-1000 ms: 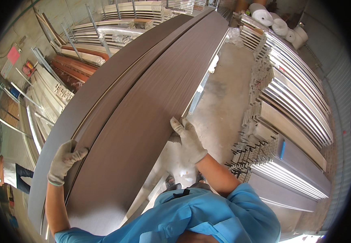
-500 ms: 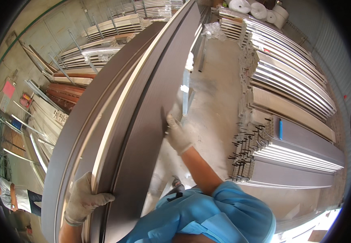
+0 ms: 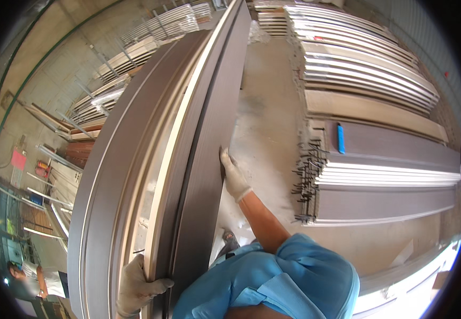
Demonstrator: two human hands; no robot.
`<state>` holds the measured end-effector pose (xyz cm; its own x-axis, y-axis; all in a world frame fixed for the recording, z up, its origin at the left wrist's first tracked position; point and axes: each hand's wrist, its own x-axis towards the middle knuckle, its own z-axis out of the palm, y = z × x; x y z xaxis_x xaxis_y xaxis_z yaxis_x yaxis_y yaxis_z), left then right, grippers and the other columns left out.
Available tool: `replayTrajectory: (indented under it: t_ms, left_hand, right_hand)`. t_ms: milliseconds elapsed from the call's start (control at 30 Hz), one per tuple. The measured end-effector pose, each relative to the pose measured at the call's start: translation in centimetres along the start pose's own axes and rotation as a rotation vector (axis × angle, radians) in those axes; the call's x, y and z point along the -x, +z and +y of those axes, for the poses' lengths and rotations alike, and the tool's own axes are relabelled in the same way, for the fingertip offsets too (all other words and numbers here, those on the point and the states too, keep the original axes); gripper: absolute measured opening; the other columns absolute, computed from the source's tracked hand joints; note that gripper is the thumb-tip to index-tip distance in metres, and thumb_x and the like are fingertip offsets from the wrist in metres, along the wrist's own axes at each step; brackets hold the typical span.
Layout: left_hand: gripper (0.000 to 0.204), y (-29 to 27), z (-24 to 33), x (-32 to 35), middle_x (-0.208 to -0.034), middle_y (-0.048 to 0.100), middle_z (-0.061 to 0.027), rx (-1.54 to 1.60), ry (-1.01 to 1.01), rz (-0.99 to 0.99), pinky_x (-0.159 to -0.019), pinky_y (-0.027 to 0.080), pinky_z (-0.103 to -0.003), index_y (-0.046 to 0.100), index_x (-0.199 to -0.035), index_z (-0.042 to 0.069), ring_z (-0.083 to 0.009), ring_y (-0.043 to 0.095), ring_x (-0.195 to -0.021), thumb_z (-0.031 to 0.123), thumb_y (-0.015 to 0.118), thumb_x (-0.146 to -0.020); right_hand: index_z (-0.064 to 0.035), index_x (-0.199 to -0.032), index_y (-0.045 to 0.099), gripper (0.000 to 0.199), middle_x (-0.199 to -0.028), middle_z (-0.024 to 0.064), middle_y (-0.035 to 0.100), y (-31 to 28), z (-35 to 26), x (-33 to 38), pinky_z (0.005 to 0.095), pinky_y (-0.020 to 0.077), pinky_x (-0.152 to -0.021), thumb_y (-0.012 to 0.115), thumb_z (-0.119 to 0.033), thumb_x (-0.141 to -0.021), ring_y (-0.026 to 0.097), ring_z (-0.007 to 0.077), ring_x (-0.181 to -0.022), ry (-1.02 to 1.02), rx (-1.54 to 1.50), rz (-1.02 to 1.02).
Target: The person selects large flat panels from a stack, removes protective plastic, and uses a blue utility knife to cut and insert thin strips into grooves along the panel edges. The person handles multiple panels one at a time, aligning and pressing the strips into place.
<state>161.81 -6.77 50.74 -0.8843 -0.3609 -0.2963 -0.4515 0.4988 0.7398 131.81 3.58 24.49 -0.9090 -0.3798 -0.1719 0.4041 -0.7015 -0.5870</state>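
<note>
Both my hands wear pale work gloves. A long dark-brown panel [image 3: 214, 122] with a groove along its length and a cream edge stands tilted before me. My left hand [image 3: 139, 287] is closed round its cream edge near the lower end, thumb on the brown face. On the opposite edge, farther along, my right hand [image 3: 234, 174] grips the panel; some fingers are hidden behind it. Just left of it are more long brown panels [image 3: 111, 154] with pale edges, apart from the held one by a narrow gap.
Stacked panels [image 3: 384, 138] lie on the right, a blue strip [image 3: 341, 139] on one and black rods [image 3: 309, 170] sticking out beside them. Racks of long boards [image 3: 156, 26] line the back left. Another person [image 3: 36, 279] is at the lower left. Concrete floor [image 3: 265, 117] runs between.
The held panel has shifted slightly, and the gap to the panels on its left looks wider. My left hand sits lower and farther right in view; both hands keep their grip.
</note>
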Motion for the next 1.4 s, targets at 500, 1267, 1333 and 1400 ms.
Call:
replayTrajectory:
  t_ms: [500,1267,1333,1400]
  left_hand:
    - [0.045,9.9,-4.6,8.2,-0.073,0.069,-0.0171,-0.235,0.191,-0.223,-0.059,0.054,-0.033,0.061,-0.087,-0.007,-0.0211,0.069,-0.063,0.018,0.089,-0.062]
    - [0.033,34.7,10.0,18.6,-0.063,0.063,-0.0076,-0.242,0.349,-0.508,-0.048,0.048,-0.029,0.059,-0.086,-0.005,-0.0115,0.06,-0.053,0.015,0.077,-0.067]
    - [0.032,37.5,12.3,19.2,-0.061,0.062,-0.0077,-0.253,0.334,-0.553,-0.046,0.047,-0.029,0.059,-0.086,-0.006,-0.0108,0.059,-0.051,0.013,0.076,-0.068]
    - [0.031,39.7,14.4,19.3,-0.061,0.063,-0.0082,-0.301,0.369,-0.574,-0.045,0.047,-0.029,0.058,-0.087,-0.006,-0.0107,0.059,-0.049,0.012,0.076,-0.068]
  right_hand:
    - [-0.0093,-0.148,0.031,0.096,-0.143,0.0149,0.048,-11.2,-7.7,16.3,0.0564,0.0444,-0.105,0.076,-0.06,-0.08,0.05,0.0307,-0.13,0.02,-0.121,0.159]
    - [-0.0088,-0.148,0.042,0.097,-0.144,0.0179,0.048,-33.8,-31.3,42.1,0.0522,0.0395,-0.112,0.069,-0.071,-0.078,0.044,0.0341,-0.136,-0.369,-0.13,0.325]
    - [-0.0089,-0.148,0.042,0.096,-0.144,0.0171,0.049,-36.6,-33.8,44.2,0.0508,0.0409,-0.111,0.068,-0.071,-0.079,0.045,0.0327,-0.135,-0.391,-0.133,0.32]
    - [-0.0078,-0.145,0.044,0.095,-0.141,0.0179,0.051,-38.5,-36.3,45.5,0.052,0.0422,-0.109,0.068,-0.071,-0.079,0.047,0.0336,-0.133,-0.428,-0.123,0.348]
